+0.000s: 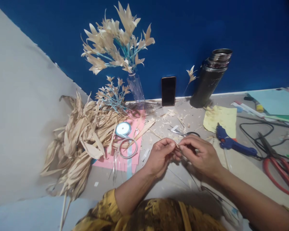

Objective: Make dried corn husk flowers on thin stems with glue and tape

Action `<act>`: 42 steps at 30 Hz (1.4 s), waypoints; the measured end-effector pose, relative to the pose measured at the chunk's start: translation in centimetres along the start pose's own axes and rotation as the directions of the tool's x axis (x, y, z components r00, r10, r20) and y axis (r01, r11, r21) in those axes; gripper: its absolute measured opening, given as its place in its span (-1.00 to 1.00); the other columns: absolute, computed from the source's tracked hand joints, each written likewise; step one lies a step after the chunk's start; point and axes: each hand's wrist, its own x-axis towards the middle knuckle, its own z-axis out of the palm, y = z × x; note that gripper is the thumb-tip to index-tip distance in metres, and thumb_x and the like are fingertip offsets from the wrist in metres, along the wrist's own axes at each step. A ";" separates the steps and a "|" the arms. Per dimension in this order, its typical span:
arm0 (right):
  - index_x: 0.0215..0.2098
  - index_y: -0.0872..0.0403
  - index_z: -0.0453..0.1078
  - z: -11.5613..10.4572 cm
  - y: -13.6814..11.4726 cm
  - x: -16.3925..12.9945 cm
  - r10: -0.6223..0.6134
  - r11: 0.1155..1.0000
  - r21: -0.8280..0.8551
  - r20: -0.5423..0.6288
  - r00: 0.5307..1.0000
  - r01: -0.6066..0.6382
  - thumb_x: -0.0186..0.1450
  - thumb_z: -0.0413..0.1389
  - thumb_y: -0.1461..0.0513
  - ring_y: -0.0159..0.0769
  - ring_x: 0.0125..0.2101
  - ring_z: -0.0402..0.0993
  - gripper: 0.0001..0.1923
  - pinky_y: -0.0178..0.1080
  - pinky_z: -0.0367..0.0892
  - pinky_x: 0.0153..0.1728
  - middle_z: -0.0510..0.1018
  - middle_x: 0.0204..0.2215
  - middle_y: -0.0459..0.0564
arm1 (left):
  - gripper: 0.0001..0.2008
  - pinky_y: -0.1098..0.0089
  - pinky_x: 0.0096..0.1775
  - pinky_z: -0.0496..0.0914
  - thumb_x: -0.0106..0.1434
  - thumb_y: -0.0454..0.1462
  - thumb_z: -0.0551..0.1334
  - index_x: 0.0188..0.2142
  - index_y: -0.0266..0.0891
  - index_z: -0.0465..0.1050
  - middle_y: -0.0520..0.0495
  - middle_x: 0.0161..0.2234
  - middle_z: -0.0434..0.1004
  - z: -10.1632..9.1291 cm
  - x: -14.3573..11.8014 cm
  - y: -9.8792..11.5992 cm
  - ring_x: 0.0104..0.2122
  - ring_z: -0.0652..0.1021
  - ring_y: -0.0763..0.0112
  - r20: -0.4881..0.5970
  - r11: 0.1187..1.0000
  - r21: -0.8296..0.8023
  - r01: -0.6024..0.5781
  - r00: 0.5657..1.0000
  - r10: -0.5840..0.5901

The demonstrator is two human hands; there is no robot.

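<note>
above the littered table (243, 166), both hands (180, 154) pinch a thin pale sliver (177, 146).

A home craft corner is shown: a tabletop (245, 170) set against a blue wall (231, 29), strewn with dried husks (79, 141), a glue gun (231, 142), red scissors (279, 166), ribbon (123, 129), paper scraps, and finished husk flowers (118, 38) by the far edge.

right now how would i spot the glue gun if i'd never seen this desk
Start at the tall dark flask against the blue wall. Below it lies a yellow paper, and at that paper's lower edge lies the glue gun, the only bright blue tool there, left of the red-handled scissors.
</note>
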 end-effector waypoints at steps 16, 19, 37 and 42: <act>-0.39 0.03 0.43 0.3 -0.4 -0.2 0.152 0.988 0.024 0.007 0.988 -0.152 0.32 0.11 0.34 -0.38 -0.51 0.33 -0.86 -0.30 0.22 -0.51 0.43 -0.42 -0.10 | -0.82 0.42 -0.42 0.40 0.03 -0.23 0.50 -0.42 -0.32 0.67 -0.05 -0.56 0.59 0.7 -0.5 0.7 -0.56 0.51 0.46 -0.142 0.948 0.299 -0.114 0.977 0.162; -0.38 0.02 0.41 0.4 -0.3 -0.3 0.143 0.990 -0.001 -0.025 0.989 -0.143 0.32 0.10 0.32 -0.37 -0.50 0.33 -0.87 -0.29 0.23 -0.49 0.43 -0.42 -0.09 | -0.80 0.42 -0.45 0.40 0.01 -0.22 0.51 -0.41 -0.32 0.66 -0.05 -0.55 0.60 0.7 -0.4 0.5 -0.57 0.51 0.46 -0.132 0.955 0.279 -0.101 0.981 0.142; -0.39 0.00 0.39 0.3 -0.5 0.1 0.202 0.979 0.051 -0.044 0.978 -0.199 0.32 0.09 0.29 -0.34 -0.50 0.35 -0.88 -0.27 0.25 -0.47 0.44 -0.45 -0.10 | -0.59 0.50 -0.57 0.35 -0.04 -0.07 0.56 -0.46 -0.30 0.49 0.04 -0.59 0.47 0.5 -0.3 -0.1 -0.64 0.42 0.55 -0.021 0.990 0.139 0.031 0.999 -0.029; -0.41 -0.01 0.36 0.4 -0.3 0.1 0.227 0.974 0.030 -0.097 0.969 -0.225 0.31 0.08 0.28 -0.31 -0.46 0.38 -0.87 -0.27 0.28 -0.43 0.44 -0.45 -0.10 | -0.61 0.50 -0.56 0.32 -0.01 -0.08 0.55 -0.48 -0.29 0.46 0.04 -0.61 0.46 0.4 -0.4 -0.1 -0.66 0.38 0.57 0.029 0.985 0.175 -0.003 1.000 -0.002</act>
